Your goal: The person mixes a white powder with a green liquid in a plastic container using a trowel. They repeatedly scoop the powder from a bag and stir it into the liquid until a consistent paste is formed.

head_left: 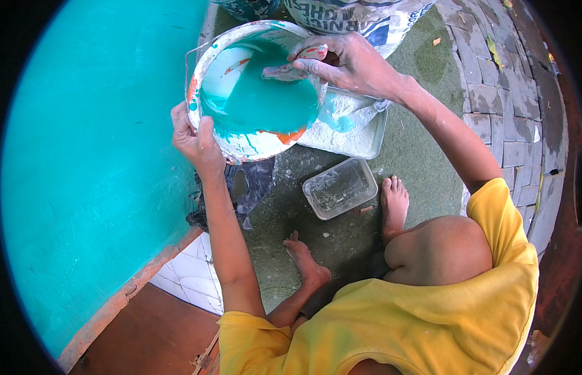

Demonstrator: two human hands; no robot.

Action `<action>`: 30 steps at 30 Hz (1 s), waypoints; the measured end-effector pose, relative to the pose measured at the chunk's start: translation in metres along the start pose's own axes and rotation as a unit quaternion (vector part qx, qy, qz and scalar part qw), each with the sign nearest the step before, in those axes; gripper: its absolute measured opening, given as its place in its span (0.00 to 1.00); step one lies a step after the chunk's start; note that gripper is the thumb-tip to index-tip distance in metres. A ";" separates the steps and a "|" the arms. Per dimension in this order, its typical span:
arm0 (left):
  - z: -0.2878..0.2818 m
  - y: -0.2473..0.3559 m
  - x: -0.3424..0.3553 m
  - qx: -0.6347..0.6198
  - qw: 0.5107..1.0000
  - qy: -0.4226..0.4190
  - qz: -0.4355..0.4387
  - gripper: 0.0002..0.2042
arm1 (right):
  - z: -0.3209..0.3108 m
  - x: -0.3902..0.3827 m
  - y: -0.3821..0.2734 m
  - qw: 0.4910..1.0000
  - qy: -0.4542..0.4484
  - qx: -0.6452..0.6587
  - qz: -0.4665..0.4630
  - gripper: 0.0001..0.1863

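A white bucket with a paint-smeared rim is tilted, its turquoise paint pooled toward the right side. My left hand is closed on the rim at the lower left, thumb on the near edge. Over the right rim, my right hand pinches a short paintbrush, smeared with white and red. Its end points left, just above or touching the paint; I cannot tell which. Partly hidden beneath the bucket is a tray of white powder with a turquoise patch on it.
A clear plastic container lies in front of my feet. Behind the bucket stand a printed sack and another paint-stained bucket. The turquoise wall rises at left, dark crumpled plastic at its foot. Grey paving runs along the right.
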State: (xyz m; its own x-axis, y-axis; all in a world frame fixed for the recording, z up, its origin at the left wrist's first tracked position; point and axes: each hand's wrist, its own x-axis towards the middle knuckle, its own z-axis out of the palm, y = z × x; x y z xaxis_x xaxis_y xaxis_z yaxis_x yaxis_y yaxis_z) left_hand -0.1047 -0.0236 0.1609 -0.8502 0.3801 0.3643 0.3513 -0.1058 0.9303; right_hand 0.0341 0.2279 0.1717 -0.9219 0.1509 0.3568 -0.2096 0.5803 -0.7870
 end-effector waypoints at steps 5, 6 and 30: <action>0.002 0.004 0.000 0.013 1.000 0.004 0.008 0.06 | 0.001 0.000 0.001 1.000 -0.002 0.000 -0.001 0.15; 0.002 0.004 0.000 0.015 1.000 0.001 0.010 0.06 | 0.001 0.000 0.000 1.000 -0.004 0.002 0.001 0.15; 0.004 0.006 -0.003 0.031 0.999 -0.004 0.026 0.03 | 0.000 0.001 -0.003 1.000 -0.001 0.011 -0.002 0.15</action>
State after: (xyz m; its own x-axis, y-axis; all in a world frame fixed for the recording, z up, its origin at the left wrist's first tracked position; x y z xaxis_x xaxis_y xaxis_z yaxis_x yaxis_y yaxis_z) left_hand -0.0978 -0.0216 0.1652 -0.8275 0.3829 0.4107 0.4177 -0.0690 0.9060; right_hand 0.0341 0.2258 0.1744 -0.9219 0.1460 0.3589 -0.2208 0.5632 -0.7963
